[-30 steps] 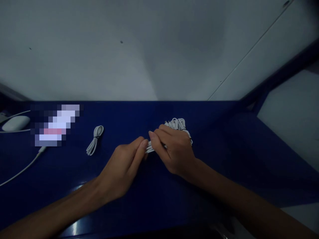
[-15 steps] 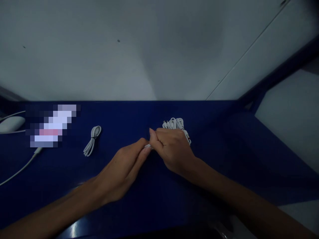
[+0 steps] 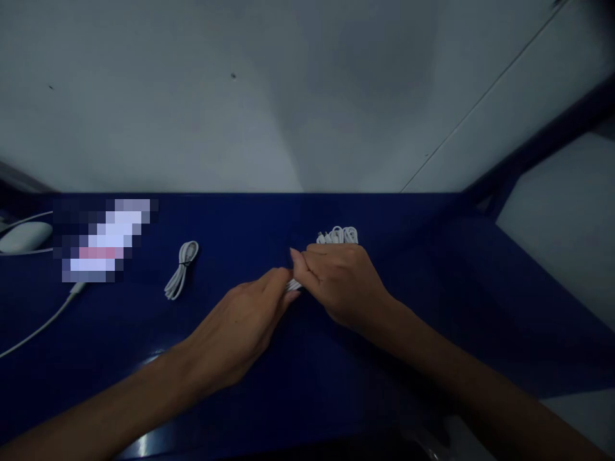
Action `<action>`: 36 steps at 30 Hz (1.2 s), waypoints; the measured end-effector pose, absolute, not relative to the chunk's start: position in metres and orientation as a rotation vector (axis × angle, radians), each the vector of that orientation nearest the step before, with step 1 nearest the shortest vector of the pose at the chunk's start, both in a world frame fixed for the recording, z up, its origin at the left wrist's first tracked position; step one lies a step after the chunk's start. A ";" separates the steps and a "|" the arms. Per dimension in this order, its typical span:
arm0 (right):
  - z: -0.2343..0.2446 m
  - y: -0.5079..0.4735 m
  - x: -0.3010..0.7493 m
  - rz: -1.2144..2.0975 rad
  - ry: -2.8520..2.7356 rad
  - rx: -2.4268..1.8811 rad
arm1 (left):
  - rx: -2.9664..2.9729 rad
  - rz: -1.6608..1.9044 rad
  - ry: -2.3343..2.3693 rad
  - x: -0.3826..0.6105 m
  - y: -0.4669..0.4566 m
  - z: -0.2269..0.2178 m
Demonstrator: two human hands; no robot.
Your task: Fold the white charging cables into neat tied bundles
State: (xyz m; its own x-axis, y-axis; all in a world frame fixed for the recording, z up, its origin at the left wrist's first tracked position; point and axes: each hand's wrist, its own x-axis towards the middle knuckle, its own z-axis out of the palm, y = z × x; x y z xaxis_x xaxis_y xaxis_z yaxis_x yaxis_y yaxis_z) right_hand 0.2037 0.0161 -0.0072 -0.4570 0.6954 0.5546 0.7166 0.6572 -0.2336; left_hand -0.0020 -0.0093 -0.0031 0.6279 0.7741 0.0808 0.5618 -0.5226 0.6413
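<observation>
Between my two hands a white cable (image 3: 293, 284) shows as a short folded bundle; most of it is hidden by the fingers. My left hand (image 3: 250, 310) is closed on its left end, thumb below and fingers above. My right hand (image 3: 339, 282) wraps round the other end, knuckles up and thumb pointing away from me. Just beyond my right hand lies a group of white coiled cables (image 3: 339, 235), partly covered by that hand. Off to the left, a single white cable coil (image 3: 181, 270) with a dark tie rests on the table.
The blue table (image 3: 250, 224) meets a pale wall (image 3: 192, 115) at the back. At the far left lie a blurred-out lit phone-like device (image 3: 115, 234) with a white cord (image 3: 60, 314) plugged in, and a white rounded object (image 3: 26, 237). A blue frame bar (image 3: 538, 147) slants at right.
More of the white cable shows between my hands. My right hand has shifted slightly right and covers more of the grouped cables. The view has moved a little.
</observation>
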 end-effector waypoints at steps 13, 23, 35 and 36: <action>0.000 0.013 0.204 0.013 -2.091 -1.130 | 2.000 0.402 1.128 -0.006 -0.005 0.000; -0.008 0.004 0.195 -0.074 -2.151 -1.405 | 1.256 0.912 1.175 -0.010 0.016 -0.013; -0.015 0.001 0.190 -0.016 -2.434 -1.502 | 1.306 0.879 1.183 -0.007 0.012 -0.011; -0.016 0.001 0.190 -0.013 -2.441 -1.496 | 1.294 0.877 1.173 -0.007 0.012 -0.011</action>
